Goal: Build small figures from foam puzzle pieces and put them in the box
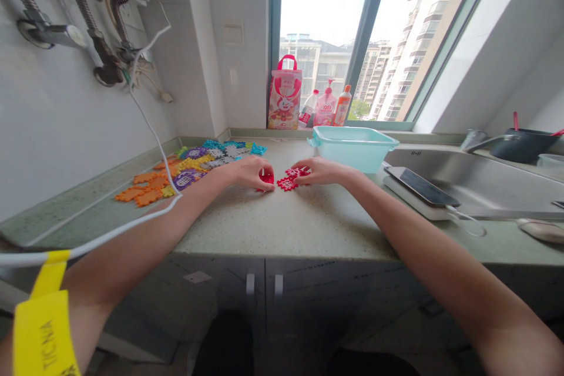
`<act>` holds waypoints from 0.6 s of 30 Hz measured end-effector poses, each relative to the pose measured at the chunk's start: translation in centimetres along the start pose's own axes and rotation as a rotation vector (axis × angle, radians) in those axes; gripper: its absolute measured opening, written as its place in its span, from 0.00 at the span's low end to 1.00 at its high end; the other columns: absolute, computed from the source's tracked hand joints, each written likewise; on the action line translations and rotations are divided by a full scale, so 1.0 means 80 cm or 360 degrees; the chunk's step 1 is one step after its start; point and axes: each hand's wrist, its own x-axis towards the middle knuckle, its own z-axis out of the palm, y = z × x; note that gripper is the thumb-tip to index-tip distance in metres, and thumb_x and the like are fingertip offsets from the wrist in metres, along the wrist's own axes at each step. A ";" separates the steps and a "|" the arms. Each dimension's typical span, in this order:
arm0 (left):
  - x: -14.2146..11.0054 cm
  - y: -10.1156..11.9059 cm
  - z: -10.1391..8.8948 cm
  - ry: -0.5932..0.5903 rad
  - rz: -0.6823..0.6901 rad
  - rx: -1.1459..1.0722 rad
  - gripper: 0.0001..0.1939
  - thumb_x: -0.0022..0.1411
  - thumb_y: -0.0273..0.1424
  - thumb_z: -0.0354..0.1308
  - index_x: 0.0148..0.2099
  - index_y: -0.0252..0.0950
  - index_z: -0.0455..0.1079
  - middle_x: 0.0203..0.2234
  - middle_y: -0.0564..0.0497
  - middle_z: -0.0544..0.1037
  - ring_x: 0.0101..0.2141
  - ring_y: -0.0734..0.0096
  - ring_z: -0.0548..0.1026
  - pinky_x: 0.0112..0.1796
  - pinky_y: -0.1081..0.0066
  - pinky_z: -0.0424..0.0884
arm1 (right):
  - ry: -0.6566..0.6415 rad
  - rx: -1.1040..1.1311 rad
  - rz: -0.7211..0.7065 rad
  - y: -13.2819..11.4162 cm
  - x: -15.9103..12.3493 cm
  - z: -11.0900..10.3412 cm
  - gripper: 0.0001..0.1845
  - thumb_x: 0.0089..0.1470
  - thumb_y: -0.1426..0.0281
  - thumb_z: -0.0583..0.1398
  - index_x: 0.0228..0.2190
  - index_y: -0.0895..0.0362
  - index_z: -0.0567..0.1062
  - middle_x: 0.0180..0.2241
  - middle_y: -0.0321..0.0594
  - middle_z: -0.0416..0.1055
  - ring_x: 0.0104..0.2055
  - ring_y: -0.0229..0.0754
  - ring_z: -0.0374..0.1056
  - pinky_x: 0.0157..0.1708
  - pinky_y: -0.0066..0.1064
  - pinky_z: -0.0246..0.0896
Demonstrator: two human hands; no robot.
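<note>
My left hand (254, 173) is closed around a red plastic puzzle piece (267, 177), whose edge shows between the thumb and fingers just above the counter. My right hand (315, 171) has its thumb and fingers bent round several red notched puzzle pieces (287, 183) lying together on the worktop. Between the two hands is a narrow gap. Left of my left hand spreads a pile of similar pieces: orange ones (148, 195), purple ones (188, 178), yellow, grey and blue ones (258, 149).
A light-blue plastic basin (352, 147) stands behind my right hand. To its right are a phone (423, 186) and a steel sink (476, 188). Bottles (326, 107) and a pink bag (285, 100) line the windowsill. A white cable (152, 129) hangs across the left side.
</note>
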 end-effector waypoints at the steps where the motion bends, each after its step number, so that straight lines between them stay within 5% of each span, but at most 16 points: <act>1: 0.000 0.001 0.000 0.0002 -0.0024 -0.0033 0.17 0.61 0.48 0.69 0.42 0.41 0.82 0.37 0.49 0.84 0.39 0.62 0.79 0.38 0.68 0.69 | -0.0008 -0.0018 0.0005 0.001 0.000 -0.001 0.27 0.61 0.55 0.68 0.58 0.53 0.83 0.42 0.42 0.86 0.42 0.48 0.79 0.42 0.34 0.68; 9: -0.003 0.001 -0.003 -0.0041 -0.0032 -0.0042 0.26 0.56 0.53 0.72 0.50 0.42 0.82 0.42 0.48 0.84 0.43 0.59 0.79 0.41 0.67 0.71 | -0.0069 0.0126 0.0075 0.004 0.001 -0.002 0.25 0.58 0.65 0.69 0.57 0.55 0.83 0.43 0.41 0.87 0.38 0.44 0.81 0.40 0.31 0.71; 14: -0.003 -0.004 -0.002 -0.0056 -0.0025 -0.0063 0.20 0.60 0.46 0.68 0.50 0.42 0.83 0.44 0.48 0.85 0.43 0.61 0.80 0.41 0.68 0.71 | -0.0063 0.0032 0.0021 0.006 0.001 -0.003 0.26 0.55 0.67 0.69 0.56 0.54 0.84 0.43 0.41 0.87 0.41 0.46 0.81 0.40 0.31 0.70; 18: -0.002 -0.001 0.000 -0.0023 -0.0116 -0.0146 0.15 0.58 0.42 0.68 0.44 0.42 0.83 0.37 0.50 0.86 0.38 0.63 0.80 0.37 0.68 0.71 | -0.0058 -0.0026 -0.0013 0.005 0.000 -0.004 0.27 0.54 0.68 0.68 0.57 0.53 0.84 0.42 0.40 0.86 0.40 0.46 0.79 0.39 0.31 0.68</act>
